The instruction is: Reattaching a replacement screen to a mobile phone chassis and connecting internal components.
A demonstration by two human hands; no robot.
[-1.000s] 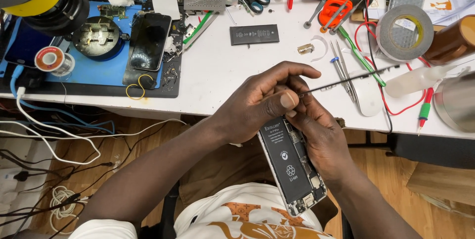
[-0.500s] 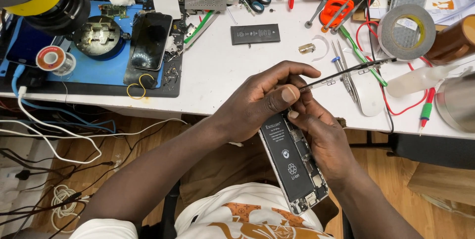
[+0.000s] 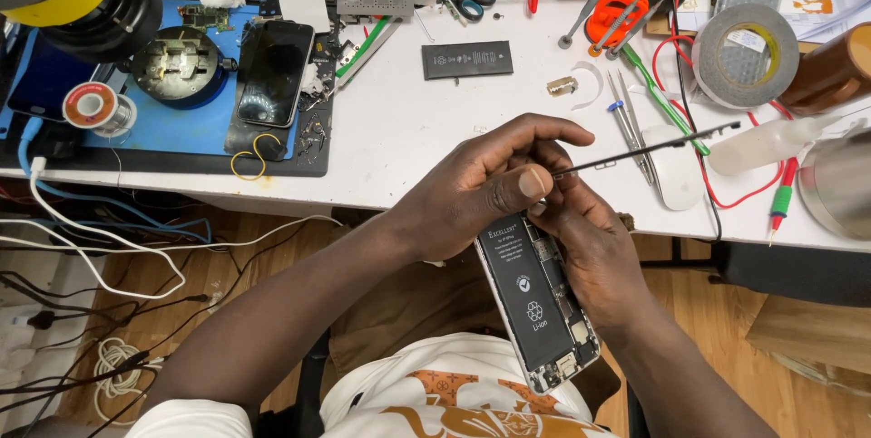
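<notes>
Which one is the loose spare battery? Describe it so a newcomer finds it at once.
Start at the white workbench, just right of the blue repair mat that holds a dark phone. The loose spare battery lies flat and alone on bare tabletop, above the two hands. It is a thin black rectangle, unlike the battery seated in the opened phone held below.

We see an opened phone (image 3: 543,311) with its back off, a black battery (image 3: 524,288) filling its left half and circuitry down its right. It tilts in the air below the surface edge. A thin black strip (image 3: 649,150) slants up and right from its top.
</notes>
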